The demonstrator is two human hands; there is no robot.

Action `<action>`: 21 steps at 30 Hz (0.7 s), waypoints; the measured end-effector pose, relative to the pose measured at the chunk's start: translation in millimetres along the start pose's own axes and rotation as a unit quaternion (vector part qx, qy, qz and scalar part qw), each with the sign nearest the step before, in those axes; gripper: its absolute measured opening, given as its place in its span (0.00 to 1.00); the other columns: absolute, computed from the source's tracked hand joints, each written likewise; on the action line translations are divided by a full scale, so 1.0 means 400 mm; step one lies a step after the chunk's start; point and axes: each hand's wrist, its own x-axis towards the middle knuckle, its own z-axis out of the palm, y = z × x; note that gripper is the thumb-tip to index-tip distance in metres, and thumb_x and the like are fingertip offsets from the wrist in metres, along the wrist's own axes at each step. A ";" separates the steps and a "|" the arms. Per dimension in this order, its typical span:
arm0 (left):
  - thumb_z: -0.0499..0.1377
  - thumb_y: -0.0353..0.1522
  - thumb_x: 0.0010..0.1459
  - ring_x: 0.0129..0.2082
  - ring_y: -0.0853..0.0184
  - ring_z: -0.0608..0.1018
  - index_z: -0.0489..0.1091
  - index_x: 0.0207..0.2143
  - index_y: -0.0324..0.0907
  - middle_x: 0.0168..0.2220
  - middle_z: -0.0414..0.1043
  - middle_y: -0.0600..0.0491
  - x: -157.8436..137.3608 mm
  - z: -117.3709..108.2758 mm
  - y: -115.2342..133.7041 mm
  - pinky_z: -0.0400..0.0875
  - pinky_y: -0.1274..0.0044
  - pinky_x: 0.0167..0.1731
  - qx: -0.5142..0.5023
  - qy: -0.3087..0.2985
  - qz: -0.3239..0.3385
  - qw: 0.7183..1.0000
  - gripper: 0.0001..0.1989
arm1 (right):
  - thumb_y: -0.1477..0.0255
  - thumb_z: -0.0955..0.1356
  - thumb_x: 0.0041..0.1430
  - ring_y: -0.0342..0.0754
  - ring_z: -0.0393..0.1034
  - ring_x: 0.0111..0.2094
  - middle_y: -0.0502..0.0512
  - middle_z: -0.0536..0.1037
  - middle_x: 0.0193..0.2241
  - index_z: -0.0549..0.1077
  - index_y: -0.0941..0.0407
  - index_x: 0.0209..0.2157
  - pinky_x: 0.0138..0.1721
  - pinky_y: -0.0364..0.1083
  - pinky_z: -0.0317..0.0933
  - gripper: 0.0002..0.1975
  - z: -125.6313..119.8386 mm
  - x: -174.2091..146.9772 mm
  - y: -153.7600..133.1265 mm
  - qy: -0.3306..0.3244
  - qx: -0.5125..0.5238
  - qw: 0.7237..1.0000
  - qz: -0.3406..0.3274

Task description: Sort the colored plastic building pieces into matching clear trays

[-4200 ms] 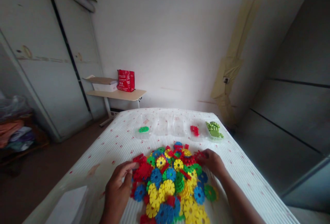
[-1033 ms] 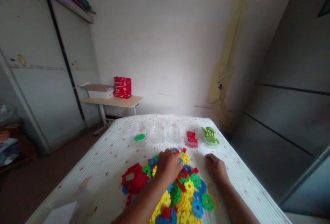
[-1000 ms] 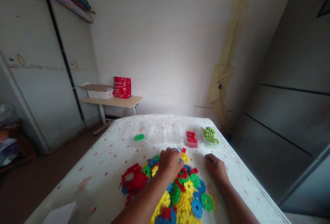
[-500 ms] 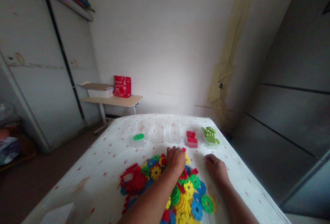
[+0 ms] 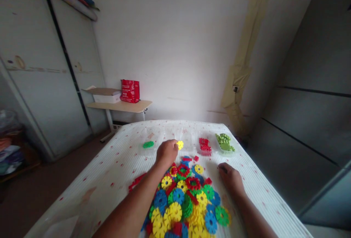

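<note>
My left hand (image 5: 167, 153) is closed on a yellow notched disc (image 5: 180, 144), held just in front of the clear containers at the far side of the table. Below it spreads a heap of toy pieces: blue discs (image 5: 178, 196), green discs (image 5: 222, 216), yellow discs (image 5: 175, 211) and red flower-shaped rings (image 5: 193, 183). To the right of the heap, my right hand (image 5: 229, 175) rests on the tablecloth with its fingers curled. Whether anything sits in those fingers I cannot make out.
Along the far side stand clear containers: one with green discs (image 5: 148, 144), one with red pieces (image 5: 204, 146), one with light green pieces (image 5: 225, 142). A side table (image 5: 131, 106) behind carries a red bag (image 5: 129, 91) and a white box (image 5: 106, 97).
My left hand has moved from over the heap up and left toward the containers, now with the yellow disc. The right hand has barely moved.
</note>
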 end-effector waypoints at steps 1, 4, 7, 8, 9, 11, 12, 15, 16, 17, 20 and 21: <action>0.53 0.37 0.58 0.40 0.66 0.73 0.66 0.44 0.39 0.44 0.69 0.49 0.017 -0.015 -0.012 0.70 0.69 0.40 -0.009 0.011 -0.005 1.000 0.15 | 0.69 0.59 0.48 0.48 0.72 0.30 0.52 0.78 0.28 0.73 0.54 0.31 0.31 0.42 0.60 0.13 0.001 0.000 0.000 0.002 -0.005 1.000 -0.001; 0.54 0.37 0.58 0.43 0.63 0.72 0.64 0.48 0.39 0.47 0.66 0.49 0.057 -0.045 -0.034 0.70 0.66 0.41 -0.032 0.044 -0.010 0.998 0.17 | 0.69 0.59 0.49 0.47 0.71 0.30 0.52 0.78 0.28 0.73 0.53 0.30 0.31 0.42 0.60 0.12 0.003 0.000 0.002 0.005 -0.010 1.000 -0.005; 0.54 0.37 0.57 0.43 0.63 0.72 0.64 0.48 0.39 0.47 0.66 0.49 0.076 -0.052 -0.044 0.70 0.66 0.41 -0.056 0.071 -0.014 0.996 0.17 | 0.69 0.58 0.50 0.47 0.71 0.30 0.52 0.78 0.28 0.72 0.54 0.30 0.31 0.42 0.60 0.12 0.003 0.001 0.008 0.000 -0.005 1.000 -0.015; 0.54 0.37 0.57 0.43 0.63 0.72 0.64 0.48 0.39 0.47 0.66 0.49 0.078 -0.050 -0.048 0.70 0.66 0.41 -0.064 0.077 -0.015 0.995 0.17 | 0.69 0.58 0.50 0.47 0.71 0.30 0.52 0.78 0.28 0.72 0.54 0.30 0.31 0.42 0.60 0.12 0.003 0.001 0.010 -0.002 -0.005 1.000 -0.017; 0.54 0.37 0.57 0.44 0.63 0.72 0.64 0.48 0.39 0.47 0.66 0.49 0.078 -0.048 -0.051 0.70 0.66 0.41 -0.070 0.082 -0.016 0.994 0.18 | 0.69 0.58 0.50 0.47 0.71 0.30 0.52 0.78 0.28 0.72 0.54 0.30 0.32 0.42 0.60 0.12 0.003 0.002 0.011 -0.005 -0.005 1.000 -0.019; 0.54 0.37 0.58 0.43 0.64 0.72 0.63 0.48 0.39 0.47 0.66 0.48 0.071 -0.043 -0.061 0.70 0.66 0.41 -0.082 0.085 -0.017 0.993 0.18 | 0.69 0.58 0.51 0.47 0.71 0.31 0.52 0.78 0.29 0.72 0.54 0.31 0.32 0.42 0.60 0.12 0.003 0.002 0.012 -0.008 -0.004 1.000 -0.020; 0.54 0.37 0.58 0.42 0.65 0.73 0.64 0.47 0.39 0.47 0.67 0.48 0.063 -0.039 -0.068 0.70 0.68 0.40 -0.087 0.085 -0.018 0.992 0.17 | 0.69 0.58 0.51 0.47 0.71 0.31 0.52 0.78 0.29 0.72 0.54 0.31 0.33 0.42 0.60 0.12 0.002 0.002 0.012 -0.009 -0.003 1.000 -0.019; 0.50 0.30 0.58 0.32 0.70 0.75 0.69 0.42 0.39 0.38 0.73 0.50 0.013 -0.033 -0.093 0.72 0.75 0.34 -0.098 0.084 -0.023 0.991 0.12 | 0.69 0.58 0.51 0.48 0.72 0.32 0.52 0.78 0.29 0.72 0.54 0.31 0.33 0.42 0.60 0.13 0.002 0.001 0.011 -0.006 -0.001 1.000 -0.015; 0.49 0.28 0.57 0.29 0.70 0.76 0.71 0.40 0.39 0.35 0.75 0.51 -0.011 -0.033 -0.103 0.71 0.77 0.32 -0.102 0.086 -0.023 0.991 0.13 | 0.69 0.58 0.51 0.48 0.72 0.31 0.52 0.78 0.29 0.72 0.54 0.31 0.32 0.42 0.60 0.13 0.002 0.001 0.010 -0.005 -0.001 1.000 -0.014; 0.48 0.26 0.54 0.29 0.70 0.76 0.72 0.37 0.40 0.33 0.76 0.52 -0.038 -0.033 -0.114 0.71 0.78 0.33 -0.109 0.099 -0.020 0.989 0.14 | 0.69 0.58 0.51 0.48 0.72 0.31 0.52 0.78 0.29 0.72 0.54 0.31 0.32 0.42 0.60 0.13 0.003 0.000 0.010 -0.003 -0.001 1.000 -0.014; 0.48 0.27 0.51 0.35 0.68 0.77 0.73 0.35 0.41 0.34 0.77 0.52 -0.129 -0.040 -0.154 0.72 0.77 0.37 -0.111 0.131 0.011 0.985 0.14 | 0.69 0.59 0.50 0.48 0.72 0.31 0.52 0.78 0.29 0.72 0.54 0.31 0.32 0.42 0.60 0.13 0.005 -0.001 0.012 0.000 -0.001 1.000 -0.017; 0.48 0.28 0.52 0.36 0.67 0.77 0.73 0.34 0.42 0.35 0.77 0.52 -0.160 -0.043 -0.169 0.72 0.76 0.38 -0.102 0.140 0.013 0.985 0.14 | 0.68 0.59 0.50 0.48 0.72 0.31 0.52 0.78 0.29 0.72 0.54 0.31 0.32 0.42 0.60 0.13 0.006 -0.002 0.012 0.001 -0.002 1.000 -0.017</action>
